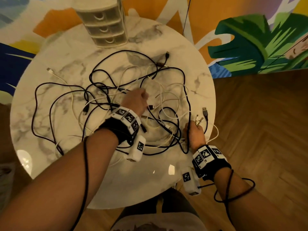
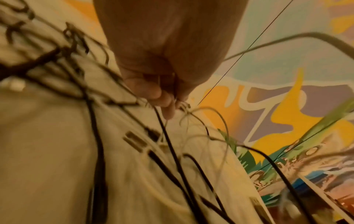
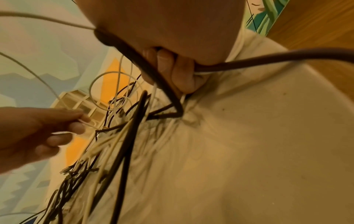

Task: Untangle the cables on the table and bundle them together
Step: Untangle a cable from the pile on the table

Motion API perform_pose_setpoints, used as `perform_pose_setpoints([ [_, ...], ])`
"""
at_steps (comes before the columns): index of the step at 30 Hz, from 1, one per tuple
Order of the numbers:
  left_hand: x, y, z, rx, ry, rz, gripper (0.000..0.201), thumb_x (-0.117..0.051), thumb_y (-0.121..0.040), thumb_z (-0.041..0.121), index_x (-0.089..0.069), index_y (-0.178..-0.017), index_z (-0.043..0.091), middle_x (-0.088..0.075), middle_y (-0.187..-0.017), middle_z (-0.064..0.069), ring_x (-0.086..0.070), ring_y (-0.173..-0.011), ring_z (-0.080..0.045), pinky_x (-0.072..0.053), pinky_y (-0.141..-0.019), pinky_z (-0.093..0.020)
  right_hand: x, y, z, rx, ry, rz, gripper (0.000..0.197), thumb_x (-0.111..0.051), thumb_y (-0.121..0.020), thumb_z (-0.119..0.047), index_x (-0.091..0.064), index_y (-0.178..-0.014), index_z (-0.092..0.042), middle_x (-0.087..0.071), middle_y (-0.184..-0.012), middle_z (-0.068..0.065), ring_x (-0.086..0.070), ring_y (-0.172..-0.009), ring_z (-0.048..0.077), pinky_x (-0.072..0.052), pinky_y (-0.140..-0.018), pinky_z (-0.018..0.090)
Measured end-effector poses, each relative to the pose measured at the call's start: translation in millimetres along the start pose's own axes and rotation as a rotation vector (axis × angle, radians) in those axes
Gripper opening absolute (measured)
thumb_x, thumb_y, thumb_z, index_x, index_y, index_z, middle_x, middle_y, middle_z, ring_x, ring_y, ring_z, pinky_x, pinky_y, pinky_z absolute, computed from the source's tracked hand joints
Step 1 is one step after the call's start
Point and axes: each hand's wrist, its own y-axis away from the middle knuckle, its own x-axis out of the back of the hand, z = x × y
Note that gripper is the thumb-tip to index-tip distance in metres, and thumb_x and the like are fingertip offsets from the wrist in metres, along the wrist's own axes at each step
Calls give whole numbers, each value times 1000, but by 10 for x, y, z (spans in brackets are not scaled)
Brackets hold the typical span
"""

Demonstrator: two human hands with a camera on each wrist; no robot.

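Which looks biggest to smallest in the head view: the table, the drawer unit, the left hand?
1. Table
2. Drawer unit
3. Left hand, though it sits nearer the camera than the drawers, so that gap is unsure.

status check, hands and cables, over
Left hand pinching a white cable mid-tangle. Right hand gripping gathered cable ends. Cables still knotted across table.

Tangled black and white cables (image 1: 116,90) sprawled across the round marble table (image 1: 66,55), plugs loose.
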Motion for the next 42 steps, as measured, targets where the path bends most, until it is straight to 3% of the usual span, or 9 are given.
perform_pose_setpoints([
  [4,610,-172,-10,-48,-188,453,28,-37,-98,29,-59,-104,13,-65,-99,-18,-58,-91,-39,-40,-65,-41,17,-5,-1,-21,14,25,30,-32,-101,-27,-50,-114,-8,-42,-104,8,-38,-92,14,-29,-75,22],
  [7,753,-152,-8,-65,-89,564,27,-38,-98,32,-56,-100,13,-65,-95,-16,-58,-87,-39,-41,-64,-40,24,23,-25,-41,-19,43,20,-32,-100,-28,-45,-103,-12,-43,-103,9,-39,-92,15,-37,-83,31],
  [13,532,-133,-349,226,-350,22,48,-47,-91,48,-56,-113,6,-61,-111,-21,-58,-101,-41,-49,-82,-42,35,77,-17,-64,-70,33,18,-32,-101,-19,-46,-104,-8,-43,-103,13,-43,-93,22,-34,-78,30],
  [18,-41,165,218,93,-40,-443,33,-56,-90,36,-67,-91,5,-69,-87,-14,-66,-83,-30,-54,-76,-39,32,73,-51,-81,-44,33,30,-31,-102,-24,-50,-107,-1,-51,-116,24,-49,-104,32,-32,-74,29],
  [22,-418,167,339,7,-352,-324,28,-57,-87,38,-61,-95,11,-65,-102,-12,-62,-95,-32,-48,-72,-34,37,42,1,-125,-175,23,22,-32,-99,-10,-46,-107,4,-48,-109,28,-50,-102,36,-27,-71,25],
  [28,-410,35,279,-66,-508,-193,22,-50,-91,26,-64,-101,13,-65,-102,-9,-63,-96,-30,-45,-68,-33,31,93,-63,-102,-37,16,42,-32,-102,-26,-46,-125,6,-49,-128,24,-48,-117,33,-37,-85,30],
  [33,-206,-15,242,-559,-631,136,17,-54,-88,16,-66,-92,5,-58,-109,-12,-51,-106,-33,-43,-83,-44,4,61,-107,-108,-53,25,43,-35,-102,-27,-46,-126,7,-50,-128,25,-49,-117,33,-39,-90,32],
  [38,-133,-57,198,-572,-93,306,22,-54,-91,14,-58,-78,-3,-53,-100,-19,-52,-65,-25,-44,-57,-30,5,28,-67,-116,-102,27,45,-33,-102,-28,-43,-128,7,-49,-130,26,-47,-100,28,-36,-83,30],
  [42,-158,-5,262,-366,235,390,22,-51,-93,14,-58,-82,-5,-50,-95,-20,-42,-72,-11,-32,-66,-16,-9,39,-93,-103,-151,7,38,-34,-102,-18,-44,-129,7,-48,-131,29,-40,-95,18,-35,-78,26],
])
